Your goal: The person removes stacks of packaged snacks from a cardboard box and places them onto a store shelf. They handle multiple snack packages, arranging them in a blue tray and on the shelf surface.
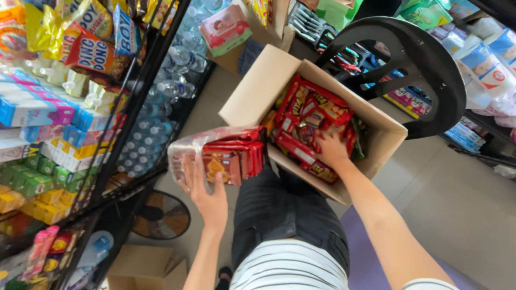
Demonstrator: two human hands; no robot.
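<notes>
A clear-wrapped bundle of red snack packets [217,154] was held from beneath by the left hand [207,193], fingers spread. The right hand [331,149] was pressed, fingers curled, onto red packets [306,115] inside the open cardboard box [258,88] on the lap.

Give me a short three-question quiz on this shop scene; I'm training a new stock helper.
1. True or false: the right hand is inside the cardboard box.
2. What does the left hand hold? A) a water bottle B) a clear-wrapped bundle of red snack packs C) a fan
3. Which side are the shelves of bottled water on?

Key: 1 true; 2 B; 3 the person's left.
</notes>
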